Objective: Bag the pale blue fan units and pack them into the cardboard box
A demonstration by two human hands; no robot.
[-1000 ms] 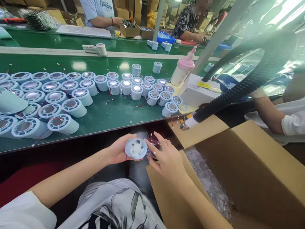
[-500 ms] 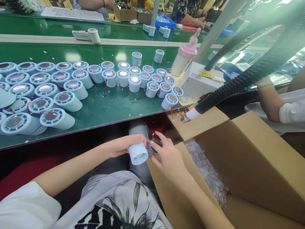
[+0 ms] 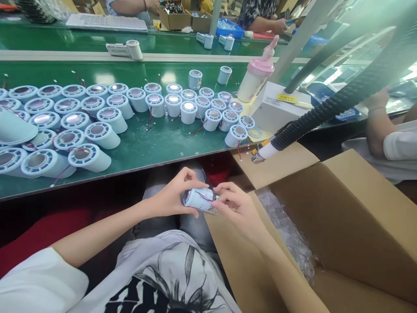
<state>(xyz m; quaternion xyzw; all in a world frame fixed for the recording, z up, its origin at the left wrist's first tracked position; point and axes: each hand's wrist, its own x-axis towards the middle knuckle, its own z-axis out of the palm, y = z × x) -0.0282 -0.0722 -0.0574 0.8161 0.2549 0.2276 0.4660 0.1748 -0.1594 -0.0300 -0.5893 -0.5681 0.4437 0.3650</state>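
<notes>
Holding one little pale-blue cylinder [image 3: 199, 199] between both hands here, just below the front edge of the green table [image 3: 163, 148] and above our lap. Our left hand [image 3: 172, 198] has its grip closed around the cylinder's left end, thumb underneath and fingers curled over the top. Our right hand [image 3: 236, 206] meets it from the other side, fingertips pinched at the right end where the thin red wire [image 3: 205, 198] runs across the body. The piece lies on its side, roughly level, one flat face turned toward the left.

Up on the table we've got a big crowd of the same cylinders [image 3: 97, 117], standing face-up in rows, most with shiny round centres and some trailing red wires. A smaller one [image 3: 236, 135] sits near the table's edge, just beside a white box [image 3: 276, 114] with a yellow label. A pink-capped bottle [image 3: 256, 80] stands behind that box. A black ribbed hose [image 3: 325, 108] slants down from the upper right and ends in a white-and-yellow nozzle [image 3: 260, 153] hanging over a flap of the open cardboard box [image 3: 352, 217] at our right. Crinkly clear plastic [image 3: 283, 234] lines the inside of that box.

Another person's arm [image 3: 378, 126] in a white sleeve shows at the far right, well apart from our hands.
</notes>
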